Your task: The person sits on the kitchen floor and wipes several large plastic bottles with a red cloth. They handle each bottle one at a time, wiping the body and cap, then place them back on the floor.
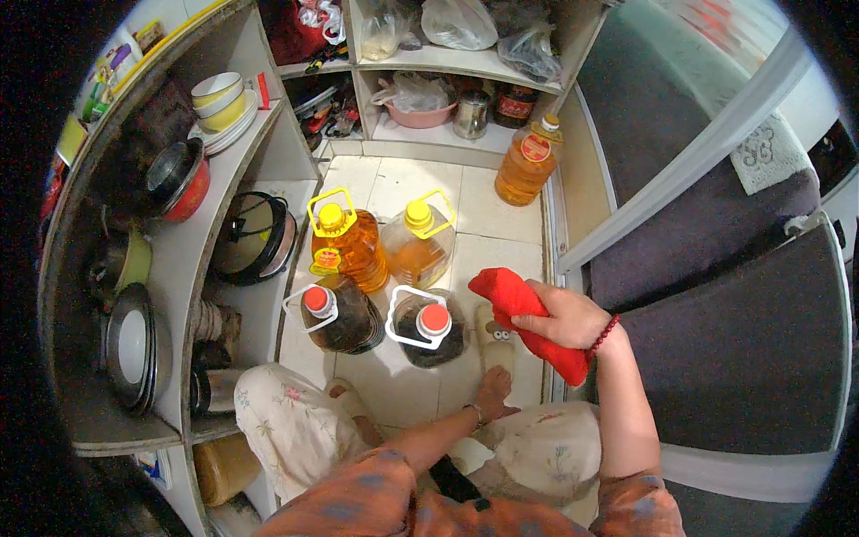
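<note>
My right hand [573,316] is closed round a bunched red cloth [548,345], held up at the right of the bottles; a beaded bracelet circles that wrist. Low between my knees, my left hand [494,394] looks loosely open and holds nothing I can see. It is beside a slipper [490,336], in front of a dark bottle with a red cap and white handle [433,353]. A second dark bottle [344,327] stands left of it. Behind them are a yellow-capped bottle of amber oil [362,259] and a partly filled clear one [420,259].
Another oil bottle [526,166] stands at the back right by the sliding door frame [689,166]. Shelves on the left hold bowls [217,94], plates [134,345], a red pot [190,192] and an electric pan [250,237]. At the back sits a pink basin [420,116].
</note>
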